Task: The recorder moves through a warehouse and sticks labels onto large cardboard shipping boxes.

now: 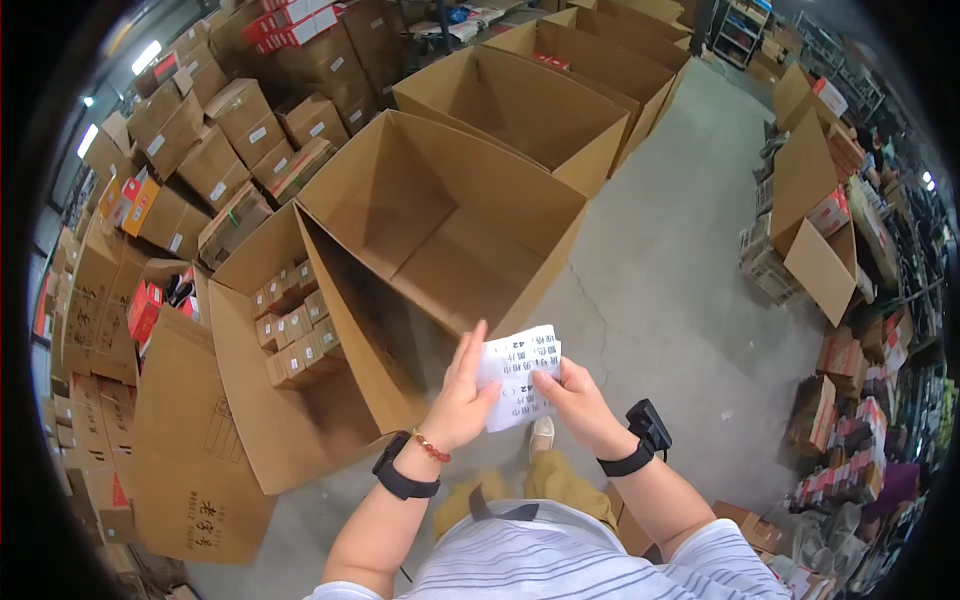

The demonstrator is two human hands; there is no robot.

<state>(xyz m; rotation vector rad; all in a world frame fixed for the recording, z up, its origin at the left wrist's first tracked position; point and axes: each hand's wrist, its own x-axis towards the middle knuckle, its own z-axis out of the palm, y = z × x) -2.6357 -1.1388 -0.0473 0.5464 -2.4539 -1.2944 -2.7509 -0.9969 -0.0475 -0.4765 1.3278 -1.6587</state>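
Note:
A small stack of white printed paper slips (515, 365) is held up in front of me, with dark print on its face. My right hand (588, 408) is closed on its right side, thumb pressed on the front. At the left edge of the slips is my left hand (460, 402), its fingers straight and its thumb against the paper; the slips sit between thumb and fingers. Just beyond my hands stands a large open cardboard box (470, 235) with a bare inside. Left of it, another open carton (255, 400) holds several small brown boxes (298, 335).
More large open cartons (520, 105) run in a row toward the back. Stacked brown boxes (220, 160) fill the left side. On the right, opened cartons (805, 190) and piled goods (850, 440) line the grey floor (665, 300). A carton flap (200, 450) spreads out at lower left.

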